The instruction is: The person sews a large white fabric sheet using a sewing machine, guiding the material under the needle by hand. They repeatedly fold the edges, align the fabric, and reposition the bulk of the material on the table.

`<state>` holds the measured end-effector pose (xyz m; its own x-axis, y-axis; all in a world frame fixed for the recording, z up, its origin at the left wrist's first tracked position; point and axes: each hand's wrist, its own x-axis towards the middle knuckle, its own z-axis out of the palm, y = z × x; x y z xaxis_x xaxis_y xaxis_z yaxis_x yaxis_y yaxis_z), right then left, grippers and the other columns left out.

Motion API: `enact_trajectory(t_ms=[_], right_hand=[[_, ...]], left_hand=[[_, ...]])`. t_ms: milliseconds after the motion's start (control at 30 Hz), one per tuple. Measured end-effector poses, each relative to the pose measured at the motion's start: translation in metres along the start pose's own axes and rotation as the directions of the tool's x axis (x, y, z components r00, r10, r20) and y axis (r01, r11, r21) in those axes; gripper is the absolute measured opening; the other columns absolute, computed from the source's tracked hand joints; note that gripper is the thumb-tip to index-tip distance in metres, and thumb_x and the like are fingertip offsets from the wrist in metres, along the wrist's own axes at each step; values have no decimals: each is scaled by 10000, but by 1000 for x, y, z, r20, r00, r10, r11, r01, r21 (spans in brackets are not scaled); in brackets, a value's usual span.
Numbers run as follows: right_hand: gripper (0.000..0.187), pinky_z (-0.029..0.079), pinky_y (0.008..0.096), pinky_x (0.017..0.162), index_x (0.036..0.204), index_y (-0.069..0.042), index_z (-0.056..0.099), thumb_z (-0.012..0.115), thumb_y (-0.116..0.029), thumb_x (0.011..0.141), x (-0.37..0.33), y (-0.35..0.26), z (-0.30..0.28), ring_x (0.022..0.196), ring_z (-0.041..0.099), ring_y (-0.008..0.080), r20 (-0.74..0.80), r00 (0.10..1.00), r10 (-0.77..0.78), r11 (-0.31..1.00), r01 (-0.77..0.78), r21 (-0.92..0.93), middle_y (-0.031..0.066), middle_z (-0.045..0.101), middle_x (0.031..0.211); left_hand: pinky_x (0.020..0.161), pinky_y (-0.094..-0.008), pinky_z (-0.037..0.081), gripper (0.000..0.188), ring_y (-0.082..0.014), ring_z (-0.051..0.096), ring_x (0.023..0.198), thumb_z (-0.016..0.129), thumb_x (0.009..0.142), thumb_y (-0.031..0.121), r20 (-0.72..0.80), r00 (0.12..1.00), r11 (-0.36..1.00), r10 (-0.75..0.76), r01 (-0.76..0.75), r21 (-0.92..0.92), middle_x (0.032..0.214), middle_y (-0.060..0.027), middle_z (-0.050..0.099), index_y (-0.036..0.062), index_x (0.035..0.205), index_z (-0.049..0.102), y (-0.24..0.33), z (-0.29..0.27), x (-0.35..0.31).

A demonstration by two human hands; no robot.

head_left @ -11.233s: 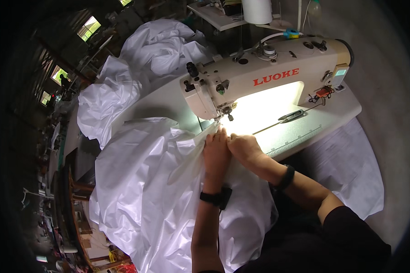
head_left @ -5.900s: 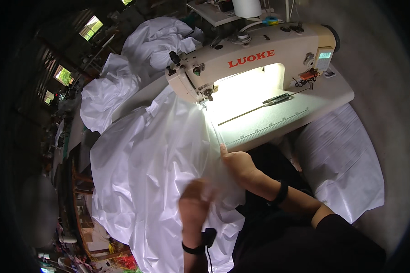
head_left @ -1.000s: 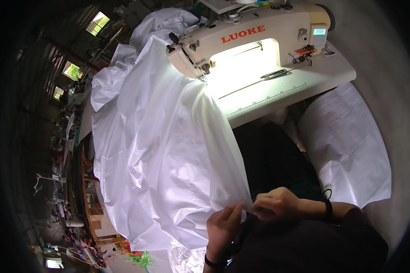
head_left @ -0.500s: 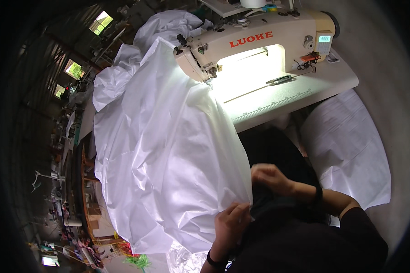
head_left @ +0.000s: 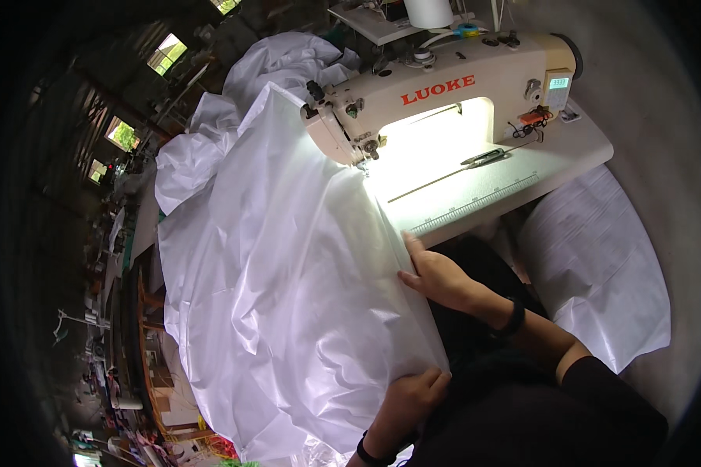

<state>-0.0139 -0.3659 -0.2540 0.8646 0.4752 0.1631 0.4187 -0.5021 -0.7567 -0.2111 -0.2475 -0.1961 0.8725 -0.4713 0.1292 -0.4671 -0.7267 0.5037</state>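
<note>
A large sheet of shiny white plastic-like fabric (head_left: 304, 265) hangs over the left part of the machine table, its right edge running from the needle area down towards me. My left hand (head_left: 413, 398) is closed on the near end of that edge, pinching it. Farther up, my right hand (head_left: 444, 279) lies along the same edge, thumb spread from the stretched fingers, just in front of the table's front rim. The sewing machine (head_left: 436, 86) stands beyond, its needle and presser foot area (head_left: 364, 165) lit and touching the top of the sheet's edge.
Thread snips (head_left: 484, 158) lie on the machine bed (head_left: 444, 198). More white fabric (head_left: 600, 265) hangs at the right below the table, and a bunched heap (head_left: 284, 66) sits behind at the left. A white thread cone (head_left: 428, 12) stands at the back.
My right hand has moved forward from close to my left hand up to the sheet's edge near the table, its fingers straightening. My left hand still grips the edge. The view has shifted slightly.
</note>
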Motion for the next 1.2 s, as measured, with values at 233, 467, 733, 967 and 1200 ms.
enact_trajectory(t_ms=[233, 467, 733, 967, 1200], right_hand=[[581, 528, 428, 553, 1410, 139, 363, 505, -32, 873, 17, -12, 14, 625, 669, 323, 114, 993, 39, 884, 19, -468, 150, 660, 699], [607, 518, 405, 492, 1440, 114, 353, 501, -25, 868, 43, -6, 19, 582, 664, 285, 87, 993, 80, 831, -18, -556, 116, 665, 684], [548, 540, 412, 525, 1418, 126, 375, 495, -47, 911, 56, -5, 24, 643, 693, 298, 88, 991, 101, 866, -44, -499, 150, 690, 738], [445, 546, 471, 633, 1379, 96, 418, 424, -113, 986, 90, 1, 13, 749, 687, 375, 112, 980, 166, 938, -122, -323, 219, 683, 812], [555, 496, 305, 605, 1424, 11, 406, 630, -148, 941, 28, 19, -10, 591, 586, 196, 50, 996, 77, 928, -90, 362, 100, 575, 640]], left_hand=[[513, -361, 496, 204, -263, 620, 593, 694, 753, 71, 0, 999, 998, -52, 52, 22, 814, -65, 593, 90, 947, 635, -11, -24, 21], [465, -368, 488, 100, -283, 617, 541, 668, 746, 50, -112, 990, 955, -83, 111, 275, 706, -64, 571, 95, 787, 589, -47, -24, 62], [487, -389, 500, 71, -301, 617, 539, 646, 769, 51, -221, 971, 930, -88, 159, 330, 702, -75, 603, 91, 732, 600, -84, -15, 96], [585, -406, 523, 122, -303, 640, 676, 641, 770, 53, -324, 916, 893, -237, 336, 298, 780, -90, 618, 79, 889, 647, -88, -3, 114], [723, -418, 527, 294, -301, 633, 871, 642, 761, 60, -422, 858, 898, -293, 399, 187, 903, -107, 609, 46, 1055, 650, -72, 16, 107]])
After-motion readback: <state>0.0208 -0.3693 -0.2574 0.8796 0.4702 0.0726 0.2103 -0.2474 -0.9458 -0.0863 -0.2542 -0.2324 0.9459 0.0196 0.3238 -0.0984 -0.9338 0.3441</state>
